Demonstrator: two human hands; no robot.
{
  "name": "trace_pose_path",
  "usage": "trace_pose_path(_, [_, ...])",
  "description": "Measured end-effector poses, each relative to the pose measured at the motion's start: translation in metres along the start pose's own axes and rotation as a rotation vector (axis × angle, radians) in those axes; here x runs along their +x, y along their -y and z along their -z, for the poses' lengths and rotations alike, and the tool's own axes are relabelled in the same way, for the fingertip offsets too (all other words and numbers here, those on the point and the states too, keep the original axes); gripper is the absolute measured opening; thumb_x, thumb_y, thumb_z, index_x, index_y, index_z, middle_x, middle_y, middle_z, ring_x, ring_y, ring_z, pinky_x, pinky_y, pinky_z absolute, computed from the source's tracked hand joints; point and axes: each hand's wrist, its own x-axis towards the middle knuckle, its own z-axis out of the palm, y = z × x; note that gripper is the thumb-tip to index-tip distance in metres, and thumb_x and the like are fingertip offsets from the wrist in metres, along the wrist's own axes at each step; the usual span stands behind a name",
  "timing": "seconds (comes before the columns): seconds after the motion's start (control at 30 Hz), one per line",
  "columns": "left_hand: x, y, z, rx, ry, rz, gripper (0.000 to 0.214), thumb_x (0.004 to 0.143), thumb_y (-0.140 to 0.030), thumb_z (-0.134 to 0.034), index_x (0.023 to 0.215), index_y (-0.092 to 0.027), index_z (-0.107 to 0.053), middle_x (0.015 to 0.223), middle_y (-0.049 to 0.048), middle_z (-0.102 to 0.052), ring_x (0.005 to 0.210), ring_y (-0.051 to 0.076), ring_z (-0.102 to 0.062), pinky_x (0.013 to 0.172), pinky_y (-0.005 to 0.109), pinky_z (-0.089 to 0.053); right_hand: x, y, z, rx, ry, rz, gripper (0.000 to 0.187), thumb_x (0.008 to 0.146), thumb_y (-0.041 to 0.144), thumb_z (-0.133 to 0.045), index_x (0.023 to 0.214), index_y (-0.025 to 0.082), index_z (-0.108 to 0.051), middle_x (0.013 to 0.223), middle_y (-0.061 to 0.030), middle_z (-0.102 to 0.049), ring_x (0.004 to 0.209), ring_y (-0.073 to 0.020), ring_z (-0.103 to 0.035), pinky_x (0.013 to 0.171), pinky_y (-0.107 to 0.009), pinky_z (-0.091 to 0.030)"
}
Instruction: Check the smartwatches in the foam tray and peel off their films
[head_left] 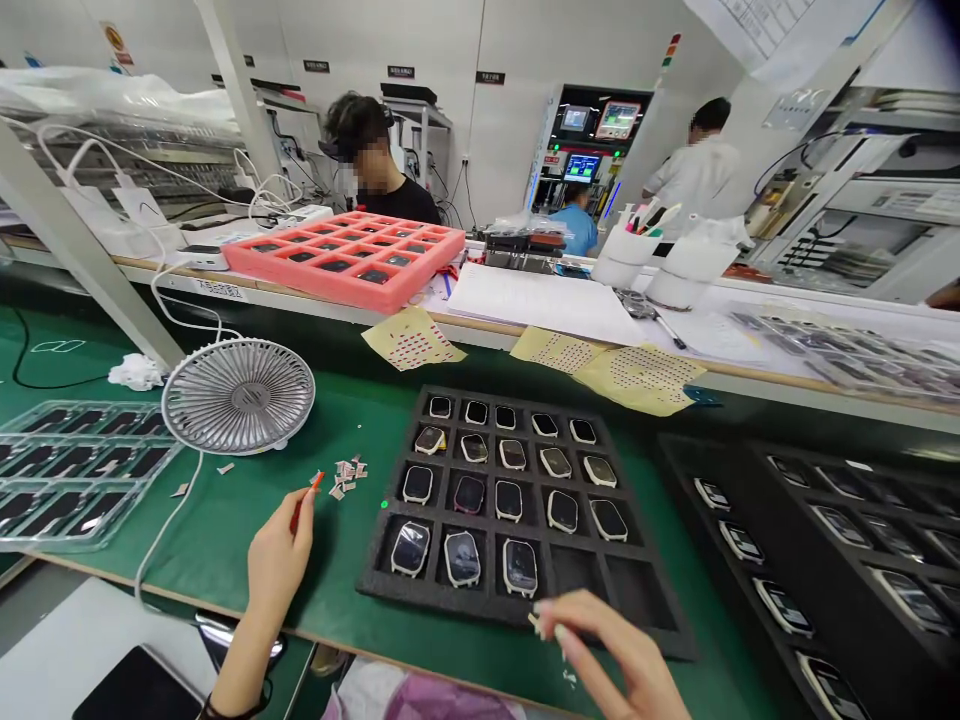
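Note:
My left hand (279, 553) is closed around a slim orange-red tool (318, 481) whose exact kind I cannot make out; its tip points at a small heap of pale tabs (346, 478) on the green mat. At the front edge of a black foam tray (367, 580), my right hand (611, 640) pinches a small whitish piece (535, 622) between thumb and fingers. Square watch bodies (461, 558) with dark screens fill most pockets of the tray, and two front-right pockets hold none. A few white scraps (569, 678) lie below my right fingers.
A white fan (238, 395) and a clear tray of dark parts (82, 470) stand on the left. More black watch trays (720, 560) lie at the right. A shelf holds a red foam tray (345, 285) and papers (547, 305). Several people (409, 195) are beyond.

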Motion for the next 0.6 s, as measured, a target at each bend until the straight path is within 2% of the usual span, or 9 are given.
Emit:
trace_pose_path(0.13, [-0.005,-0.009,0.015,-0.135,-0.025,0.007,0.037,0.088,-0.045,-0.039,0.094,-0.018,-0.064,0.058,0.0001,-0.060,0.051,0.015,-0.057,0.051,0.021,-0.039,0.055,0.001,0.004,-0.333,-0.098,-0.082,0.022,0.092,0.035,-0.047,0.105,0.024,-0.063,0.097,-0.0072,-0.067,0.077,-0.0201,-0.062,0.069,-0.031,-0.052])
trace_pose_path(0.23, [-0.008,-0.017,0.027,-0.270,-0.008,-0.029,0.038,0.088,-0.048,-0.039,0.091,-0.018,-0.063,0.056,-0.0020,-0.055,0.047,0.012,-0.052,0.051,0.020,-0.040,0.079,-0.013,-0.012,-0.586,-0.146,-0.082,0.029,0.092,0.036,-0.044,0.110,0.019,-0.060,0.096,-0.0108,-0.066,0.091,-0.0274,-0.060,0.079,-0.041,-0.050])
trace_pose_path(0.37, [-0.011,-0.033,0.036,-0.459,0.099,-0.105,0.037,0.090,-0.047,-0.040,0.090,-0.018,-0.062,0.058,-0.0030,-0.051,0.046,0.011,-0.047,0.050,0.020,-0.039,0.097,-0.028,-0.036,-0.881,-0.098,-0.099,0.030,0.091,0.032,-0.042,0.108,0.015,-0.061,0.090,-0.0145,-0.066,0.088,-0.0330,-0.058,0.075,-0.046,-0.048])
trace_pose_path(0.47, [-0.012,-0.048,0.036,-0.563,0.209,-0.158,0.036,0.091,-0.045,-0.040,0.091,-0.017,-0.063,0.057,-0.0032,-0.049,0.049,0.012,-0.048,0.053,0.019,-0.040,0.104,-0.027,-0.045,-0.910,-0.101,-0.148,0.030,0.090,0.030,-0.042,0.108,0.015,-0.060,0.093,-0.0160,-0.065,0.089,-0.0331,-0.059,0.073,-0.044,-0.048])
trace_pose_path(0.6, [-0.012,-0.070,0.033,-0.647,0.367,-0.222,0.036,0.093,-0.044,-0.039,0.092,-0.017,-0.063,0.057,-0.0033,-0.049,0.052,0.012,-0.048,0.053,0.020,-0.038,0.108,-0.021,-0.047,-0.704,-0.072,-0.218,0.031,0.091,0.033,-0.042,0.114,0.017,-0.055,0.090,-0.0109,-0.066,0.084,-0.0288,-0.062,0.076,-0.042,-0.048])
